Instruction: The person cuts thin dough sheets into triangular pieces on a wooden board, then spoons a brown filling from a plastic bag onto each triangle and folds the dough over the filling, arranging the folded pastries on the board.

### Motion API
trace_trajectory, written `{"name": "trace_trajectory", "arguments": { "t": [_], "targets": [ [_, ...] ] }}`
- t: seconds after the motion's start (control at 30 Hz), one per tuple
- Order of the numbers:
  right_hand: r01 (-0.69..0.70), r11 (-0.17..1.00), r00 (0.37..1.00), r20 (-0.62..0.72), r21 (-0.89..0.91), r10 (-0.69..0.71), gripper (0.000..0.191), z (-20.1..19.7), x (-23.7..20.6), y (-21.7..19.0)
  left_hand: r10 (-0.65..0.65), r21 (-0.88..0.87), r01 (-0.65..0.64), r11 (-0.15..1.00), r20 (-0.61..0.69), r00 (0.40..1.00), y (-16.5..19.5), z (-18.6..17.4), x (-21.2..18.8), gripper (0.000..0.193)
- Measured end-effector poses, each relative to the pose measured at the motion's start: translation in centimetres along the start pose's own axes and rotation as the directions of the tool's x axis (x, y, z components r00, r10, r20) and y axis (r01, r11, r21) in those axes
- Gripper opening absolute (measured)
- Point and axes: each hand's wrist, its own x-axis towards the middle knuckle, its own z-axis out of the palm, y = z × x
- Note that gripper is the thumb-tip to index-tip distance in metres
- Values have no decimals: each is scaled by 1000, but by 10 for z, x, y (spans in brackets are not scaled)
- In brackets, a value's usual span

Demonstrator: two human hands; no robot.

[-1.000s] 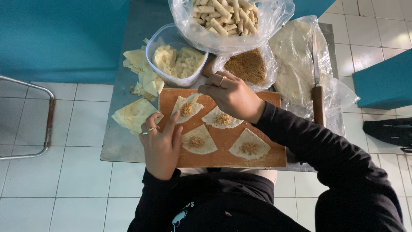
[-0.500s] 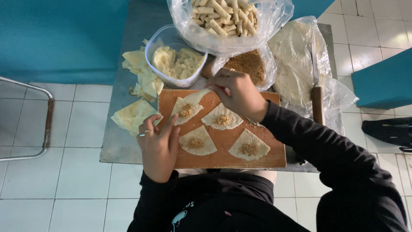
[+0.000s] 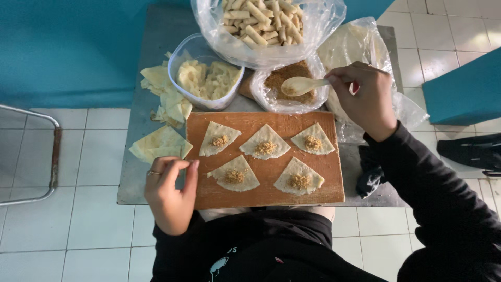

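- Right hand [image 3: 368, 96] above the board [image 3: 266, 196], fingers pinching a spoon [image 3: 302, 84] over the crumb bag [image 3: 289, 89].
- Left hand [image 3: 169, 196] at the board's left edge, fingers curled loosely together, holding nothing.
- Five filled wrappers [image 3: 266, 142] lie on the board.

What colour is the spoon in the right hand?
Cream-white; the spoon, held by the right hand, shows best in the head view.

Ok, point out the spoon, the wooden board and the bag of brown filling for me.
spoon [image 3: 296, 85], head view, on its bowl.
wooden board [image 3: 271, 196], head view, on the bare near edge.
bag of brown filling [image 3: 284, 78], head view, on the crumbs beside the spoon.
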Motion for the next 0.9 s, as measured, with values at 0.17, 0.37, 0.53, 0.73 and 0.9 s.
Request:
{"name": "trace_trajectory", "arguments": {
  "t": [0.17,0.37,0.53,0.73,0.9],
  "targets": [
    [326,879,931,-41,-349,-362,8,13,4,-9,8,-7,-8,1000,24,1000,3,-1,4,13],
    [526,840,851,82,-135,-519,15,27,28,-68,-27,-68,31,997,54,998,5,15,-6,3],
    [557,825,781,276,94,-559,29,86,77,-120,-111,-132,113,985,19,994,2,29,-16,5],
    [556,831,751,424,5,-506,36,123,124,-144,-160,-158,152,976,-41,986,-2,29,-19,5],
    [571,821,736,427,26,-525,43,124,130,-145,-151,-151,145,978,-29,988,-1,28,-19,4]
  ]
}}
